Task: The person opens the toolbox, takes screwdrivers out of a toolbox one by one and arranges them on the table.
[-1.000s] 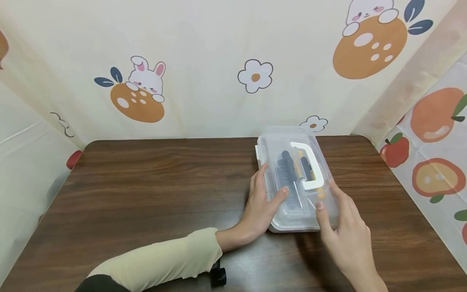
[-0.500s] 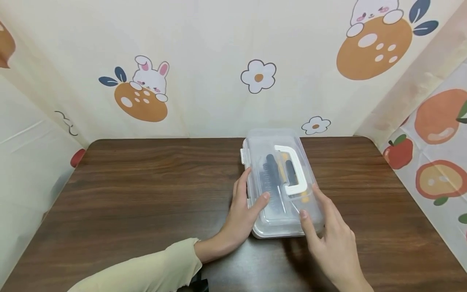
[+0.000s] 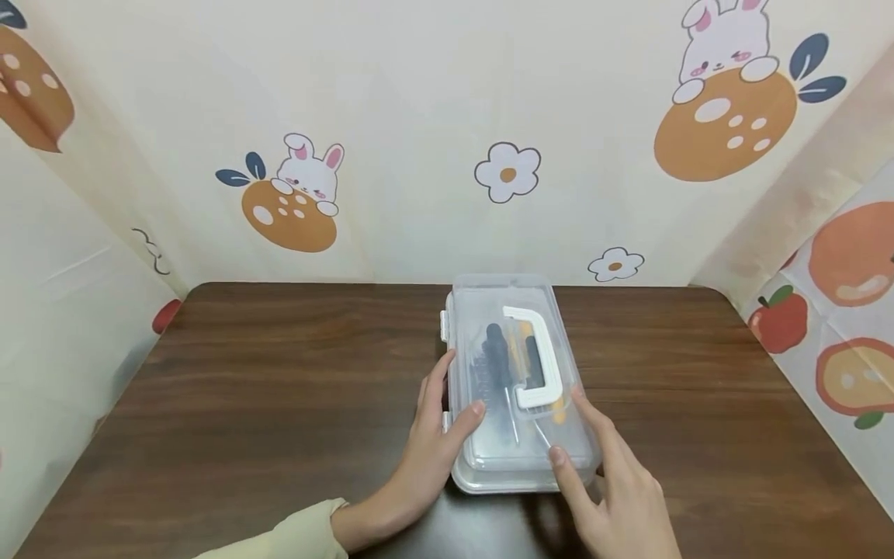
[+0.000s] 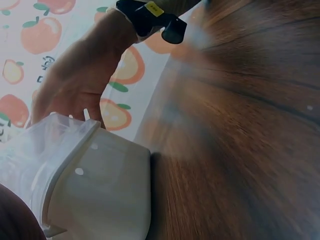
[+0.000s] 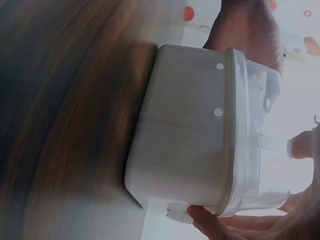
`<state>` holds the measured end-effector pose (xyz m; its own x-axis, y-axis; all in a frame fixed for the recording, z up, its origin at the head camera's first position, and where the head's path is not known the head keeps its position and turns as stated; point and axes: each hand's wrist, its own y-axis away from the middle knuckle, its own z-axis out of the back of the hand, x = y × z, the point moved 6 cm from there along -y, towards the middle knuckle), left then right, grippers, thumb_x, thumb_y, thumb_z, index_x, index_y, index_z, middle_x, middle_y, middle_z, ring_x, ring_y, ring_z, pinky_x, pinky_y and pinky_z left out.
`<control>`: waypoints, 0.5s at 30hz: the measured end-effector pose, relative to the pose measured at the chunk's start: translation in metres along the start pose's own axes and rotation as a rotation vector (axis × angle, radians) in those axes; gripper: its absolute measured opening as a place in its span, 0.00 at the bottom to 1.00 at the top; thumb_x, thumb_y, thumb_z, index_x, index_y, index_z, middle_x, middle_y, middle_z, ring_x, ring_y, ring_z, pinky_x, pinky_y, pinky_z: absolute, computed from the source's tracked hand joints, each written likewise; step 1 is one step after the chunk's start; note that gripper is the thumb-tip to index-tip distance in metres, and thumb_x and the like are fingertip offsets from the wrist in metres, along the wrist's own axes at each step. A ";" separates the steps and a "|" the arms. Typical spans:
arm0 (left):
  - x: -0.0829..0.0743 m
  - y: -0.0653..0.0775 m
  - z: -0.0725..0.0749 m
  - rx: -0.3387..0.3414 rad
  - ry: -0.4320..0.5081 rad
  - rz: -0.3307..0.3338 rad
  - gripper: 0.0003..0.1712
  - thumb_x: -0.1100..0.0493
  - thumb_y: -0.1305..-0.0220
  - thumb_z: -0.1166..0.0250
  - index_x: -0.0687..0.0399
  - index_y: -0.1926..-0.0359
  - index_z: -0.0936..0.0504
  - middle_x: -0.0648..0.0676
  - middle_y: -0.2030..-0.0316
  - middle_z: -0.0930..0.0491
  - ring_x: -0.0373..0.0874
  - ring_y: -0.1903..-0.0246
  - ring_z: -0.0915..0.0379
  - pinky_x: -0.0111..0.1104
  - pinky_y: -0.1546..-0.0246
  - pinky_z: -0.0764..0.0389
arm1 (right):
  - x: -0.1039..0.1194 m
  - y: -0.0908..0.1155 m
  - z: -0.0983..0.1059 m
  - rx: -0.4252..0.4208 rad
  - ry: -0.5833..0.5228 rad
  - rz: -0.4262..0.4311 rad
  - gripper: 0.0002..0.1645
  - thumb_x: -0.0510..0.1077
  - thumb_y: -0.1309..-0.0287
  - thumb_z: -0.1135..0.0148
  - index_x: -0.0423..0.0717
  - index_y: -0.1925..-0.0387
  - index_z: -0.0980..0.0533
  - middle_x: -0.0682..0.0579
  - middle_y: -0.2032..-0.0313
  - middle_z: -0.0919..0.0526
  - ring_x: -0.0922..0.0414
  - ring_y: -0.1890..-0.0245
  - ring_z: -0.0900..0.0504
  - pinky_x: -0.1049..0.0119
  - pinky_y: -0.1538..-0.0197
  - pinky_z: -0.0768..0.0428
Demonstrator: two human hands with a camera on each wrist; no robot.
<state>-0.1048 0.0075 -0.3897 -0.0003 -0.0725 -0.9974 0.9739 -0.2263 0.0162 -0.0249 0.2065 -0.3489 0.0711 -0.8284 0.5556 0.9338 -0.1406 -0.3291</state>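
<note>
A lidded clear plastic box [image 3: 499, 454] with a pale base stands on the wooden table. Its white carrying handle [image 3: 548, 361] lies folded on the lid. Dark and yellow items and thin metal shafts show blurrily through the lid. My left hand [image 3: 419, 466] holds the box's left side, its thumb over the lid edge and its fingers along the hinge side. My right hand [image 3: 618, 493] grips the near right corner, thumb on the lid and fingers along the side. In the right wrist view the box's pale wall [image 5: 182, 125] fills the middle, between both hands.
The brown table [image 3: 293, 388] extends to both sides of the box. Behind it hangs a cream curtain [image 3: 419, 155] printed with rabbits and flowers. A fruit-printed sheet [image 3: 859, 310] borders the right, and a whitish sheet [image 3: 63, 349] the left.
Both hands have shifted the box leftward across the table, toward the middle. The box also appears nearer, and the head view has tilted and turned slightly. Both holds look much the same.
</note>
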 end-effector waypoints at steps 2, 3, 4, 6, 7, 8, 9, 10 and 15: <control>0.001 0.002 0.004 -0.005 -0.016 0.002 0.41 0.48 0.26 0.39 0.34 0.18 0.46 0.53 0.21 0.44 0.56 0.23 0.44 0.60 0.27 0.40 | 0.002 0.002 -0.002 0.015 -0.001 -0.003 0.45 0.48 0.35 0.30 0.70 0.22 0.38 0.52 0.34 0.18 0.52 0.54 0.12 0.66 0.66 0.15; 0.001 0.003 0.007 -0.008 -0.028 0.007 0.41 0.47 0.26 0.39 0.32 0.19 0.45 0.52 0.21 0.43 0.56 0.24 0.43 0.59 0.29 0.37 | 0.003 0.002 -0.003 0.024 -0.004 -0.008 0.45 0.49 0.35 0.30 0.71 0.22 0.38 0.52 0.34 0.18 0.53 0.54 0.13 0.67 0.65 0.15; 0.003 0.005 0.009 -0.013 -0.033 0.016 0.40 0.47 0.26 0.39 0.30 0.19 0.45 0.52 0.22 0.42 0.56 0.25 0.41 0.57 0.31 0.35 | 0.004 0.004 -0.004 0.039 -0.010 -0.012 0.45 0.49 0.34 0.30 0.72 0.22 0.39 0.52 0.34 0.18 0.53 0.53 0.13 0.67 0.65 0.15; 0.004 0.008 0.014 -0.016 -0.041 0.026 0.40 0.47 0.26 0.39 0.27 0.20 0.45 0.51 0.23 0.41 0.55 0.25 0.41 0.56 0.32 0.33 | 0.005 0.005 -0.006 0.066 -0.021 -0.019 0.45 0.51 0.34 0.30 0.74 0.22 0.39 0.53 0.34 0.19 0.54 0.52 0.13 0.68 0.64 0.14; 0.004 0.010 0.016 -0.015 -0.044 0.028 0.40 0.47 0.26 0.39 0.26 0.20 0.45 0.51 0.24 0.40 0.54 0.26 0.40 0.54 0.34 0.31 | 0.005 0.006 -0.007 0.078 -0.026 -0.021 0.44 0.51 0.33 0.31 0.74 0.22 0.40 0.53 0.34 0.19 0.54 0.51 0.13 0.68 0.63 0.14; 0.005 0.011 0.018 -0.016 -0.044 0.032 0.40 0.47 0.26 0.39 0.25 0.20 0.45 0.51 0.24 0.40 0.54 0.25 0.40 0.54 0.34 0.31 | 0.006 0.006 -0.007 0.086 -0.033 -0.019 0.44 0.51 0.34 0.30 0.75 0.22 0.40 0.53 0.34 0.19 0.55 0.51 0.13 0.68 0.63 0.14; 0.005 0.012 0.019 -0.016 -0.042 0.029 0.40 0.48 0.26 0.39 0.26 0.20 0.45 0.51 0.25 0.39 0.54 0.25 0.40 0.53 0.34 0.30 | 0.006 0.006 -0.008 0.094 -0.039 -0.017 0.44 0.51 0.34 0.30 0.75 0.22 0.40 0.54 0.34 0.19 0.55 0.50 0.13 0.67 0.62 0.13; 0.005 0.013 0.021 -0.015 -0.035 0.024 0.40 0.49 0.26 0.39 0.27 0.19 0.45 0.52 0.25 0.39 0.55 0.25 0.41 0.53 0.34 0.30 | 0.006 0.006 -0.009 0.102 -0.046 -0.012 0.45 0.51 0.33 0.30 0.75 0.22 0.40 0.54 0.33 0.20 0.56 0.50 0.13 0.68 0.62 0.13; 0.005 0.016 0.026 -0.024 -0.034 0.020 0.41 0.51 0.27 0.38 0.29 0.19 0.44 0.53 0.24 0.40 0.56 0.24 0.41 0.52 0.33 0.30 | 0.006 0.005 -0.010 0.122 -0.092 0.026 0.47 0.47 0.36 0.29 0.73 0.22 0.40 0.54 0.33 0.21 0.64 0.50 0.16 0.69 0.62 0.13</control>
<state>-0.0956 -0.0215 -0.3921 0.0123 -0.1099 -0.9939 0.9790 -0.2010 0.0343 -0.0229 0.1955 -0.3550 0.1225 -0.7770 0.6174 0.9665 -0.0480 -0.2521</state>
